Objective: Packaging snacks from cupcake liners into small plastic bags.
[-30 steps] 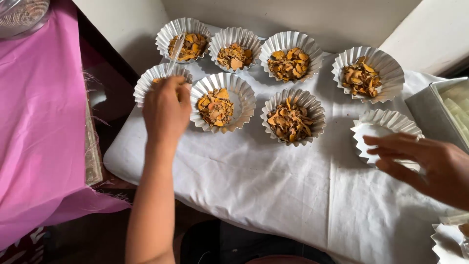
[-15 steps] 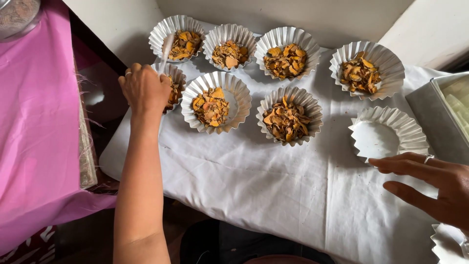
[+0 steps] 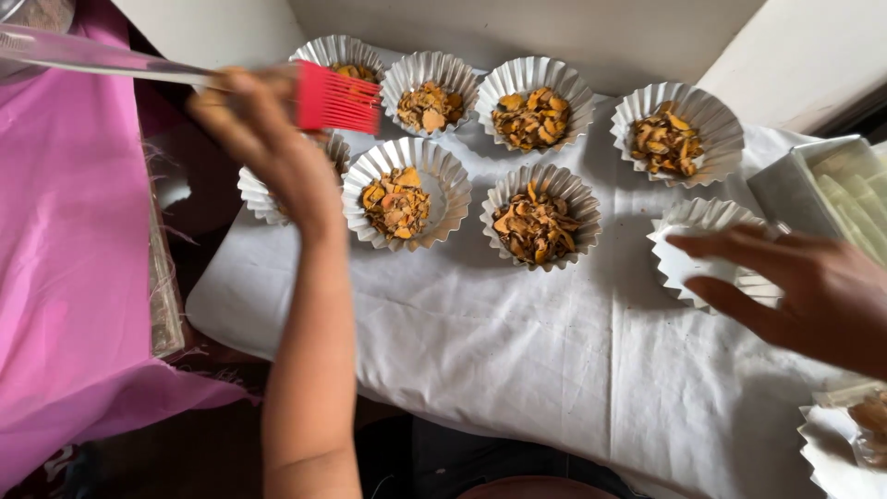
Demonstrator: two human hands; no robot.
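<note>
My left hand (image 3: 263,139) grips a pastry brush (image 3: 337,97) with red bristles and a clear handle, raised above the leftmost fluted paper cup (image 3: 257,189). My right hand (image 3: 813,296) is spread out, fingers apart, with its fingertips over an empty white paper cup (image 3: 688,245) at the right. Several other fluted cups hold orange-brown flaky pieces, among them one (image 3: 407,199) just right of my left wrist and one (image 3: 539,222) in the middle. My left hand hides most of the leftmost cup.
The cups stand on a white cloth (image 3: 517,351). A pink cloth (image 3: 65,231) covers the surface at the left. A metal tray (image 3: 804,185) with pale strips sits at the right edge. Another paper cup (image 3: 845,444) lies at the bottom right.
My left hand has lifted away from the leftmost cup, and the red brush now shows in its grip. My right hand has moved left, so that its fingers reach over the empty cup.
</note>
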